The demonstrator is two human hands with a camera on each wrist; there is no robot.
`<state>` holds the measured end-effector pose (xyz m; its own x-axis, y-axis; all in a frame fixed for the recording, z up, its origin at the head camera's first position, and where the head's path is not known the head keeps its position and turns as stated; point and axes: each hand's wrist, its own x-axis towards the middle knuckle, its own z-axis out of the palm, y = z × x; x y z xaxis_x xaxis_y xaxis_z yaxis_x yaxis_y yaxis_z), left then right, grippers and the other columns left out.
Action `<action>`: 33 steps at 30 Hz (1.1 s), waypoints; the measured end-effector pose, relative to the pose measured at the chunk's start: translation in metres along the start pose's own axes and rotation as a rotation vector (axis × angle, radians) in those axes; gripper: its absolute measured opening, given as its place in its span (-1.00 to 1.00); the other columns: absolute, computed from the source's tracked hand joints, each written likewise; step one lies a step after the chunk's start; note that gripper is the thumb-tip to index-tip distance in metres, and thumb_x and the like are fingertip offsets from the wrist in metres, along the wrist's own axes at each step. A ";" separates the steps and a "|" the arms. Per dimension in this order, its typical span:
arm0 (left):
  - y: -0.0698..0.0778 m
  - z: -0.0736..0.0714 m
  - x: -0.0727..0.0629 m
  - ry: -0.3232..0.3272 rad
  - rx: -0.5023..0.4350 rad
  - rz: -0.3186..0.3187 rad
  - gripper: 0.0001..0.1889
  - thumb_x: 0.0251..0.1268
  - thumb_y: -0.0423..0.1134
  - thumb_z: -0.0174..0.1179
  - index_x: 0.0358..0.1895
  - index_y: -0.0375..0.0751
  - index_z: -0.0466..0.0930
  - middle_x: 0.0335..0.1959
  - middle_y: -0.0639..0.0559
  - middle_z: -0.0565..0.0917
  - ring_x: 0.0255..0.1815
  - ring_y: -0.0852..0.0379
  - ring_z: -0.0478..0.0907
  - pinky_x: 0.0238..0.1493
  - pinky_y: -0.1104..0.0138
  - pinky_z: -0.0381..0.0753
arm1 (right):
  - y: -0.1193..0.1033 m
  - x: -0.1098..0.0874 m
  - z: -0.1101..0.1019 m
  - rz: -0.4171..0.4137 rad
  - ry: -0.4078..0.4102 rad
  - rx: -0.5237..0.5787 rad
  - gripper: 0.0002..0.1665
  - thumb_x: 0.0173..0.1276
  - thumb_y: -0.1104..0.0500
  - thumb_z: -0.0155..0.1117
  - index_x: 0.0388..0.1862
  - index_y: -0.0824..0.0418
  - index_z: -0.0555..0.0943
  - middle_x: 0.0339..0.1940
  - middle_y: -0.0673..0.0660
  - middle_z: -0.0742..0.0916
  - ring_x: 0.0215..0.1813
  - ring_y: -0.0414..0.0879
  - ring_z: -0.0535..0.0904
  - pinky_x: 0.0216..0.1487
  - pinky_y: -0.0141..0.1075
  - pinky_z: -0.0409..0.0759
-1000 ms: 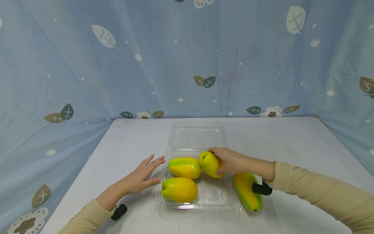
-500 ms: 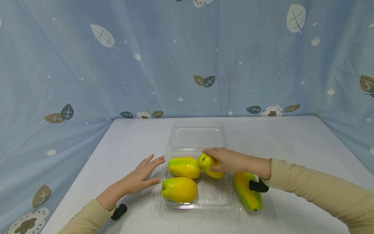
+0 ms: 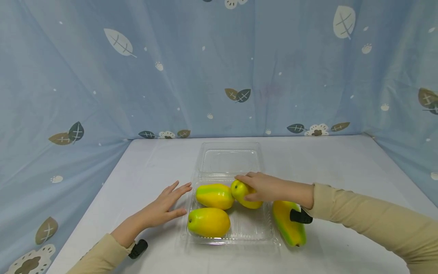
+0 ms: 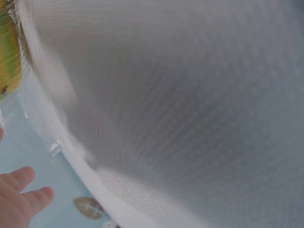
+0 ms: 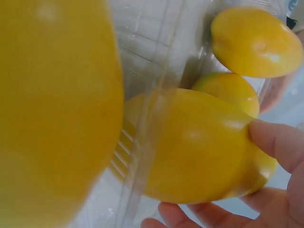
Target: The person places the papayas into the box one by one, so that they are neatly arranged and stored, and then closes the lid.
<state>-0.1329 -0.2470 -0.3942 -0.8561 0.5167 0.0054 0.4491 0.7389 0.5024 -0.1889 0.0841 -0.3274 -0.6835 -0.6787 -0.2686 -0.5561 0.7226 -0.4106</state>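
In the head view, my right hand (image 3: 261, 187) grips a yellow-green papaya (image 3: 242, 193) at the back right of a clear plastic clamshell box (image 3: 251, 228). The right wrist view shows the thumb on one side of that papaya (image 5: 199, 147) and the fingers curled under the other. A second papaya (image 3: 215, 196) lies beside it at the back left, and a third papaya (image 3: 209, 222) lies in the front left of the box. My left hand (image 3: 159, 209) is spread at the box's left side, its fingers straight and holding nothing.
Another papaya (image 3: 289, 224) lies on the white table (image 3: 342, 171) just right of the box, under my right wrist's black strap (image 3: 301, 216). The box's lid (image 3: 229, 160) lies folded back behind it. A blue leaf-print curtain (image 3: 191, 68) stands behind the table.
My right hand has shifted a little left over the papaya it grips, which has barely moved. The left hand keeps its place. The whole head view has drifted slightly.
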 end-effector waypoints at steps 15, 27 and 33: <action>-0.002 0.001 0.000 -0.003 -0.006 -0.002 -0.31 0.25 0.05 0.09 0.40 -0.08 0.11 0.44 0.03 0.10 0.43 -0.29 -0.19 0.21 -0.32 -0.04 | 0.028 -0.034 -0.017 -0.096 0.069 0.124 -0.26 0.21 0.11 0.29 0.33 0.20 0.27 0.29 0.22 0.42 0.24 0.17 0.37 0.16 0.05 0.40; -0.002 0.000 0.000 -0.010 -0.007 -0.005 -0.29 0.25 0.10 0.07 0.40 -0.10 0.10 0.44 0.05 0.10 0.43 -0.29 -0.19 0.21 -0.31 -0.03 | 0.079 -0.083 0.002 -0.410 -0.038 0.096 -0.44 0.22 -0.05 0.24 0.19 0.07 0.43 0.24 0.12 0.47 0.22 -0.01 0.38 0.17 -0.19 0.43; -0.001 0.000 0.001 -0.010 -0.005 -0.007 -0.29 0.25 0.09 0.07 0.40 -0.10 0.10 0.44 0.04 0.11 0.43 -0.29 -0.19 0.21 -0.32 -0.03 | 0.094 -0.092 0.014 -0.429 -0.009 0.097 -0.43 0.19 0.01 0.28 0.21 -0.08 0.43 0.29 0.09 0.41 0.27 -0.03 0.27 0.12 -0.24 0.46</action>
<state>-0.1338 -0.2475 -0.3949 -0.8565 0.5162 -0.0063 0.4423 0.7401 0.5066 -0.1715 0.2131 -0.3539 -0.3955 -0.9162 -0.0635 -0.7417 0.3595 -0.5663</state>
